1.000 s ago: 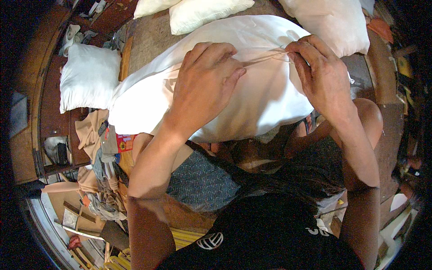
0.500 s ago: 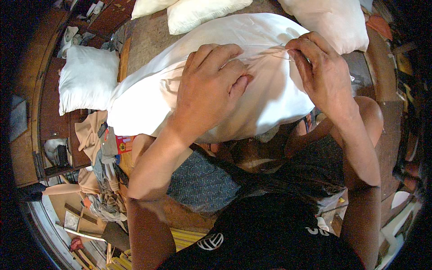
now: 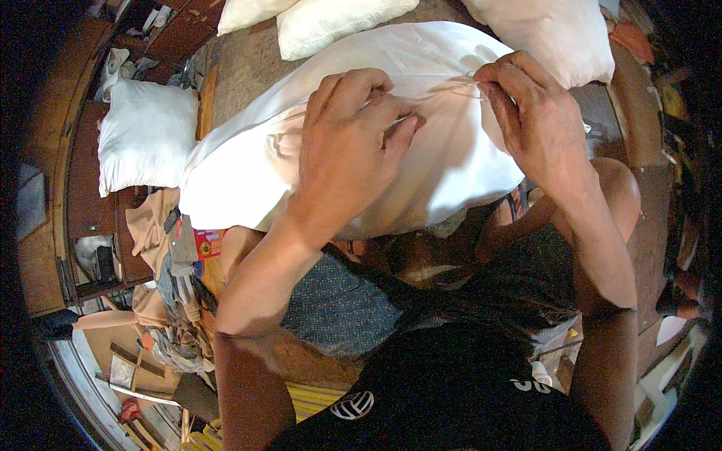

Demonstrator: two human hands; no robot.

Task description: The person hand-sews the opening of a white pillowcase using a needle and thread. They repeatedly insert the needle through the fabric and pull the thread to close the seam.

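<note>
A large white pillow [image 3: 451, 161] lies across my lap, its fabric drawn into creases toward the upper right. My right hand [image 3: 538, 113] pinches the gathered edge of that fabric between thumb and fingers. Above the middle of the pillow is my left hand [image 3: 353, 139], its fingers curled and its thumb and index fingertip close together. Whatever sits in that pinch, if anything, is too small to make out. Shadows of both hands fall on the white cloth.
A smaller white pillow [image 3: 147, 135] lies to the left. Beyond my lap are a cream pillow [image 3: 338, 22] and another white pillow [image 3: 545, 34] on the wooden surface [image 3: 244, 71]. Crumpled clothes [image 3: 177, 316] pile up at the lower left, beside a dark wooden cabinet [image 3: 83, 173].
My left hand has shifted slightly upward, and its fingers are curled more tightly. My right hand keeps its pinch on the fabric, almost unmoved.
</note>
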